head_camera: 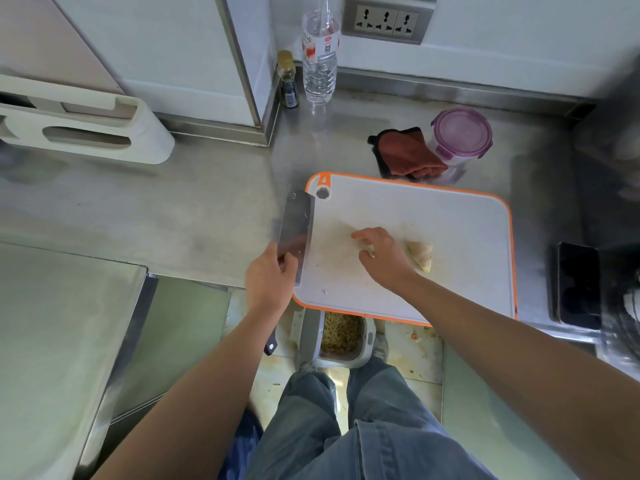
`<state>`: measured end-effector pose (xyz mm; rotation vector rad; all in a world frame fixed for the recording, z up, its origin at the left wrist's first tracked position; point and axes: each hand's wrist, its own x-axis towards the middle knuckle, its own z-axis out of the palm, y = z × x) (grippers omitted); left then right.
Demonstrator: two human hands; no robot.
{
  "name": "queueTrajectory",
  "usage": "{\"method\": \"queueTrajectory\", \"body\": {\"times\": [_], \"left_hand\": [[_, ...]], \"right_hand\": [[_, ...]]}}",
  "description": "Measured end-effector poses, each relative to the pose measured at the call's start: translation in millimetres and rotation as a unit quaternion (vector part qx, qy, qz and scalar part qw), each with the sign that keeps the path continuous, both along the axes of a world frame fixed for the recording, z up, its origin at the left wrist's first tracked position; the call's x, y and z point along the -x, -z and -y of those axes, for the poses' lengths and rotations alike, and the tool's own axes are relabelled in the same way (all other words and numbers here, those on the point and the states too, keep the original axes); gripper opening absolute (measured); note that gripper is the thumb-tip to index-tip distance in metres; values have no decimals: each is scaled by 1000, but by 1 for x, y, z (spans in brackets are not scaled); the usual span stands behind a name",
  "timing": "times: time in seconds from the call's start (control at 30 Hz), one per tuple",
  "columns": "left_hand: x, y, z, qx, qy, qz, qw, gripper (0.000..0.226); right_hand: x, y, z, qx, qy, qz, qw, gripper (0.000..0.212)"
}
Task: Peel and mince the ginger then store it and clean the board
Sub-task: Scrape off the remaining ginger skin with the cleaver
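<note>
Left hand [270,282]: I see it gripping the cleaver [297,230].
Right hand [381,252]: relaxed over the cutting board [450,220], holding nothing.
Ginger [420,254]: one lump on the board, beside that hand.
Remaining: mincing, storing and cleaning, I judge.

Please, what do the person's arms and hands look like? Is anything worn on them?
The left forearm and right forearm are bare, no sleeves visible. The left hand and right hand wear no gloves; no watch, ring or bracelet shows.

Forearms [194,368] bare; loose grey-blue jeans [381,427]; pale grey sneakers [380,345].
</note>
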<state>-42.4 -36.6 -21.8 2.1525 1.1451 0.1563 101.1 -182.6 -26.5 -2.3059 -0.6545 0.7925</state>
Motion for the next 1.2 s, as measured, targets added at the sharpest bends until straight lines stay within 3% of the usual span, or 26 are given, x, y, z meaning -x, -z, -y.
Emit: {"method": "queueTrajectory", "body": {"times": [0.1,0.2,0.3,0.43,0.63,0.7,0.8,0.9,1.03,1.2], "left_hand": [[8,-1,-2,21,-39,17,999,16],[0,-2,2,39,-38,41,998,17],[-17,-3,13,66,4,69,995,17],[-36,-6,26,147,-7,105,984,20],[-50,-13,33,185,42,92,977,28],[-51,-11,32,118,45,51,991,29],[-42,-4,25,7,-32,-34,999,19],[-30,6,18,-12,-25,-137,990,37],[-22,16,8,-23,6,-131,991,17],[-24,13,-4,-35,-85,-103,990,23]], "right_hand": [[1,-7,-5,-22,32,-19,999,26],[6,-18,-19,-78,64,-157,982,13],[14,-29,-30,-104,55,-260,958,24],[12,-40,-25,-97,35,-327,939,35],[8,-30,-7,-102,-2,-267,958,64],[8,-31,-9,-127,49,-228,964,52],[3,-32,-9,-171,129,-237,948,39],[-3,-28,-7,-171,144,-229,947,38],[-8,-26,-2,-161,152,-220,950,29],[-11,-26,0,-141,150,-207,956,32]]}}
